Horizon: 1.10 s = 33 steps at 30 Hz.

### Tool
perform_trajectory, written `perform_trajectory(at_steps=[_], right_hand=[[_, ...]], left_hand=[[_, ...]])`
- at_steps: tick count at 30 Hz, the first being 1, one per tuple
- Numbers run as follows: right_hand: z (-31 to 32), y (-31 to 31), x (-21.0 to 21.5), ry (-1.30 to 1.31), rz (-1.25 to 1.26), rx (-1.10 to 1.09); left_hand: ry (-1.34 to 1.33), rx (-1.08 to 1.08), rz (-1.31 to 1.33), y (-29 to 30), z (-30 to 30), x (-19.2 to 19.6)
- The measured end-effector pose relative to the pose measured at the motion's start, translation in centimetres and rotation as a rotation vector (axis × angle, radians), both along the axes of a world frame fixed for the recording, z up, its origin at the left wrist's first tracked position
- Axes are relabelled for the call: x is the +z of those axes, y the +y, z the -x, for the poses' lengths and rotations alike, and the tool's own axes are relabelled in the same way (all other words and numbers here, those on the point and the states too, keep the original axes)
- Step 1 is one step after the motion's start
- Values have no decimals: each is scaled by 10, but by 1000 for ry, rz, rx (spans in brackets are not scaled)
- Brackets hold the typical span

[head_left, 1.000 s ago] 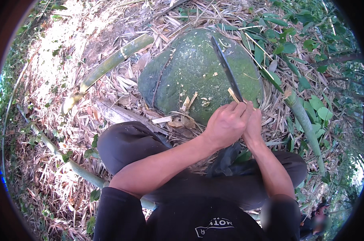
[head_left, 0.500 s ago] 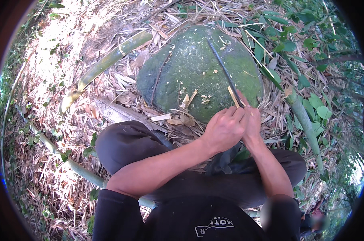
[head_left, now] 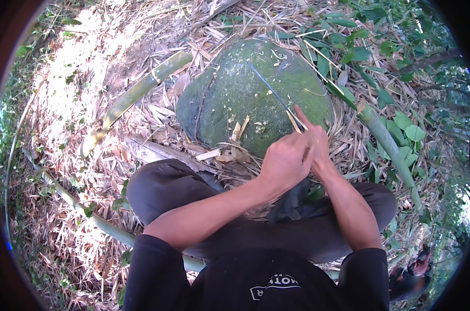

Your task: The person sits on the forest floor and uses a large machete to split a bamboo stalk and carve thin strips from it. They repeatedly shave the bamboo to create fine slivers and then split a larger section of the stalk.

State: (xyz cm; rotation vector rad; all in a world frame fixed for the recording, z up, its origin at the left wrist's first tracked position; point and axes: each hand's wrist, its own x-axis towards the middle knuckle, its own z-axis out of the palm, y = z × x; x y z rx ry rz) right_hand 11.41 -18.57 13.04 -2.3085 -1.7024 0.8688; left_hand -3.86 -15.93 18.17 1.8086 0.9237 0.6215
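Outdoors, dry litter covers the ground, with green leaves along its right side. A person in dark clothes sits on it, legs folded. Before the knees lies a broad, mossy rock. Bamboo poles flank it: a left pole, slanting and well apart from the hands, and a right pole, running down beside the leaves; a lower pole passes behind the left knee. From where I stand, the knife reaches obliquely over the rock, its dark blade seen nearly edge-on and its tip pointing away to the left. The left hand is curled closed at the knife's near end; I cannot tell what it grips. The right hand, partly hidden behind it, extends the index finger near the blade; its grip I cannot tell. A pale strip projects just beside the blade, above the left knuckles. Chips dot the rock.
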Motion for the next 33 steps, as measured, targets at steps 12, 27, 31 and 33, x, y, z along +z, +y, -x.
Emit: perform_trajectory(at_steps=[12,27,31,33], right_hand=[[8,10,38,-399,-400,16],[9,16,75,-279,-577,1],[13,21,95,-292,-520,-31],[14,26,107,-320,-567,-8]], left_hand=[[-263,93,1417,30,5,12],[-270,168,1092,18,6,49],[-274,129,1063,20,14,70],[-299,129,1070,23,18,80]])
